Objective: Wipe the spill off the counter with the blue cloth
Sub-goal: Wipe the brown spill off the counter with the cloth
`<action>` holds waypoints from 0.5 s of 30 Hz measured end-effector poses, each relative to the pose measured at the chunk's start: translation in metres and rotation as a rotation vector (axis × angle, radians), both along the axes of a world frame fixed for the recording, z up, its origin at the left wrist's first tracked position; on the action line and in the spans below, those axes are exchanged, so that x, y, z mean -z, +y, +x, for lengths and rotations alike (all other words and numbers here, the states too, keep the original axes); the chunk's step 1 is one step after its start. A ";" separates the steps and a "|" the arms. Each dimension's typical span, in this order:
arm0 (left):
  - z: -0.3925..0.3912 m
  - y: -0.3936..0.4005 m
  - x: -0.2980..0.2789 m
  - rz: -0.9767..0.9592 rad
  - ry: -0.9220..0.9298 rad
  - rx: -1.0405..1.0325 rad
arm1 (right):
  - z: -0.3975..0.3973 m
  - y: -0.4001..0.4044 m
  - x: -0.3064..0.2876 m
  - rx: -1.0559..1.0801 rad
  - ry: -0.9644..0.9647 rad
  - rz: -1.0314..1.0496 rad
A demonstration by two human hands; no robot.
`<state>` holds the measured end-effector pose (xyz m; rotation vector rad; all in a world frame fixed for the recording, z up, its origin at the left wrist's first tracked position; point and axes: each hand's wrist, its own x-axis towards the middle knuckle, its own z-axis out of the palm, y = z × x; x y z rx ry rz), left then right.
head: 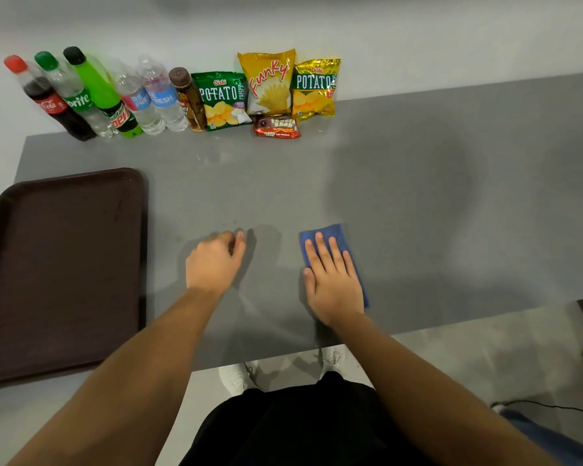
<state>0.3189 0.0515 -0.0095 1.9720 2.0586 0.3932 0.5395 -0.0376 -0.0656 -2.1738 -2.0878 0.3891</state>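
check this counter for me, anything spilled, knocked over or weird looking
Nothing is knocked over. The only oddity is a faint wet smear on the counter in front of the bottles and crisp bags. The right hand lies flat on the blue cloth, nearer the front edge and apart from that smear.

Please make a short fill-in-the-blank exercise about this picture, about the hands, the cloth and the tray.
1. The right hand lies flat on the ____ cloth.
2. The left hand rests on the bare grey ____, holding nothing.
3. The dark brown tray lies to the ____ of both hands.

Missing words: blue; counter; left
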 end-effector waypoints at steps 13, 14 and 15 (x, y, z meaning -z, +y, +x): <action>-0.052 -0.003 -0.002 0.050 -0.013 -0.131 | 0.018 -0.021 0.011 0.100 -0.094 -0.040; -0.054 -0.002 -0.003 0.047 -0.009 -0.140 | 0.009 -0.024 0.011 0.084 -0.085 -0.034; -0.057 -0.002 -0.003 0.045 -0.005 -0.144 | -0.002 -0.026 0.011 0.057 -0.074 -0.026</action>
